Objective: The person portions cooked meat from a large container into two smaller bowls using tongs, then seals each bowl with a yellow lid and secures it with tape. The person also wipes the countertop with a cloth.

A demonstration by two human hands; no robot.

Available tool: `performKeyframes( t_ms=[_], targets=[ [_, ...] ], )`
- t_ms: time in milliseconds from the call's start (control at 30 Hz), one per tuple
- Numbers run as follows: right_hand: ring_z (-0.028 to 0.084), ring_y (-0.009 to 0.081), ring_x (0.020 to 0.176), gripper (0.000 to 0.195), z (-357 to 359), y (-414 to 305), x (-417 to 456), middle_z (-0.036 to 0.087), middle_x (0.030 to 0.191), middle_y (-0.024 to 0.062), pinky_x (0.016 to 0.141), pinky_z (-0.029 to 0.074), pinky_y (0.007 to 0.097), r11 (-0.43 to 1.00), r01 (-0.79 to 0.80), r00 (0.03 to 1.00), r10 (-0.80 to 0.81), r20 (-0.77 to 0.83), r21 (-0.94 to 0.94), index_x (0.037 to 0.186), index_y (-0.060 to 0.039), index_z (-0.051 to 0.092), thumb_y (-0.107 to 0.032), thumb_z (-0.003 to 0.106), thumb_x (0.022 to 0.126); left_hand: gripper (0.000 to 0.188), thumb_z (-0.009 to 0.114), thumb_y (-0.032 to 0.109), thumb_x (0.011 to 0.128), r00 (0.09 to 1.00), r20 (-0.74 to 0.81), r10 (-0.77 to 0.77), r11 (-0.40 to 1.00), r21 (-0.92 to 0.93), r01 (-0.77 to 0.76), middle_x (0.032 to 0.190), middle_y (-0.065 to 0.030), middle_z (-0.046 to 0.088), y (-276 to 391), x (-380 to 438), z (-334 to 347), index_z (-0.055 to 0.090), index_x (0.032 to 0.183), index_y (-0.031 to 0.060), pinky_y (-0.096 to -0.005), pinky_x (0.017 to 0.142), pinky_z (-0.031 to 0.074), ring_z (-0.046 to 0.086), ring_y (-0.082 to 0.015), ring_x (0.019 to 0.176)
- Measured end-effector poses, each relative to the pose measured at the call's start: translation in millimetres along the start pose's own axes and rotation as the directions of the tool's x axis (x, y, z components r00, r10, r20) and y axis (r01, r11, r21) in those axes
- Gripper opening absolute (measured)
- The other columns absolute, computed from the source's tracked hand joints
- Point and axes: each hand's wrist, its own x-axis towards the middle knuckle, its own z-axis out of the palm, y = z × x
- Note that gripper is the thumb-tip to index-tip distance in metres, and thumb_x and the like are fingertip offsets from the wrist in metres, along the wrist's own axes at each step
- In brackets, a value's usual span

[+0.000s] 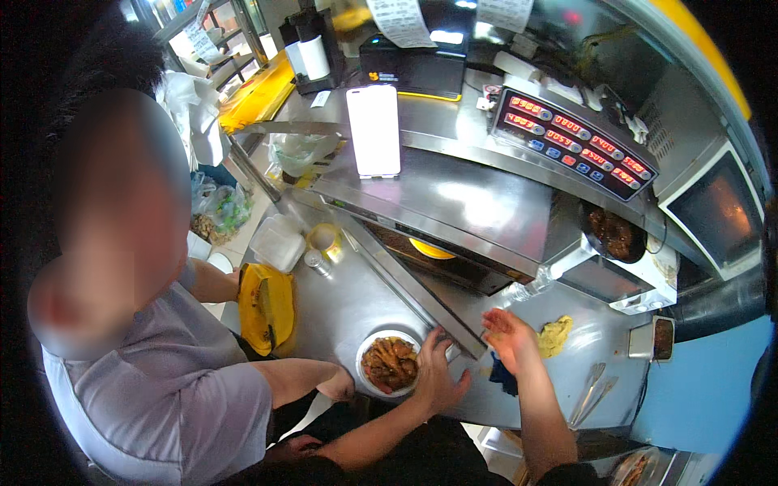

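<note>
A round white bowl of brown, sauced food (pixel 389 362) sits on the stainless steel counter (pixel 328 304). My left hand (pixel 436 375) is against the bowl's right side, fingers spread towards a small white item partly hidden behind them. Further right, my right hand (pixel 510 339) is raised over the counter with nothing in it, its fingers apart. Beneath it lies a dark blue cloth (pixel 503 375), and a crumpled yellowish cloth (pixel 554 336) is just beyond. Between the bowl and my right hand ends a long metal rail (pixel 425 297).
A co-worker (pixel 170 376) stands close at left beside a yellow bag (pixel 266 308). Metal tongs (pixel 591 395) lie at right. Plastic containers (pixel 277 243), a shaker (pixel 317 262) and a tape roll (pixel 324 240) stand behind the bowl. A lit phone (pixel 374 130) stands above, left of a timer panel (pixel 571 143).
</note>
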Motion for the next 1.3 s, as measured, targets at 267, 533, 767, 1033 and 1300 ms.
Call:
performKeyframes(
  t_ms=[267, 533, 767, 1033, 1300],
  targets=[
    [0.059, 0.0304, 0.116, 0.048, -49.4, 2.6, -21.2, 0.062, 0.123, 0.0203, 0.100, 0.044, 0.0365, 0.441, 0.464, 0.710, -0.704, 0.025, -0.769, 0.131, 0.0029, 0.053, -0.020, 0.065, 0.091, 0.083, 0.078, 0.029, 0.075, 1.000, -0.001, 0.017, 1.000, 0.004, -0.017, 0.145, -0.0335, 0.026, 20.8, 110.0, 53.8, 0.034, 0.136, -0.0062, -0.0506, 0.110, 0.032, 0.029, -0.0487, 0.134],
    [0.046, 0.0389, 0.127, 0.061, 42.6, -43.8, -4.8, 0.044, 0.140, 0.0256, 0.108, 0.037, 0.0423, -0.073, 0.641, 0.338, -0.867, 0.367, -0.764, 0.142, 0.0040, 0.035, -0.021, 0.062, 0.094, 0.050, 0.076, 0.020, 0.079, 0.917, 0.372, -0.143, 0.951, -0.205, 0.231, 0.129, -0.0206, 0.053, 2.6, -9.5, 13.9, 0.056, 0.121, 0.0019, -0.0494, 0.103, 0.039, 0.049, -0.0386, 0.122],
    [0.043, 0.0436, 0.126, 0.060, 48.5, -40.7, 21.9, 0.042, 0.135, 0.0275, 0.108, 0.034, 0.0495, -0.181, 0.599, 0.226, -0.896, 0.382, -0.780, 0.145, 0.0026, 0.030, -0.026, 0.057, 0.099, 0.039, 0.077, 0.014, 0.074, 0.995, 0.047, -0.085, 0.994, 0.072, 0.081, 0.129, -0.0150, 0.052, -21.2, -53.2, -42.0, 0.064, 0.110, 0.0071, -0.0484, 0.103, 0.033, 0.042, -0.0374, 0.122],
    [0.044, 0.0413, 0.125, 0.061, 53.0, -35.1, 21.9, 0.045, 0.134, 0.0243, 0.107, 0.034, 0.0475, 0.062, 0.612, 0.363, -0.908, 0.211, -0.788, 0.146, -0.0022, 0.032, -0.029, 0.059, 0.098, 0.030, 0.069, 0.008, 0.081, 0.907, -0.280, -0.313, 0.948, -0.030, 0.318, 0.126, -0.0195, 0.051, -90.0, -21.2, -67.3, 0.057, 0.109, 0.0033, -0.0453, 0.103, 0.036, 0.046, -0.0368, 0.120],
    [0.065, 0.0330, 0.096, 0.041, -107.6, 36.4, -53.4, 0.066, 0.108, 0.0207, 0.087, 0.052, 0.0421, 0.252, 0.299, 0.804, -0.586, 0.101, -0.920, 0.122, 0.0005, 0.059, -0.016, 0.069, 0.086, 0.037, 0.072, 0.006, 0.077, 0.984, 0.170, -0.047, 0.997, -0.053, 0.057, 0.120, -0.0178, 0.057, -33.7, -11.7, 4.1, 0.060, 0.112, 0.0036, -0.0440, 0.101, 0.041, 0.051, -0.0352, 0.118]
  ],
)
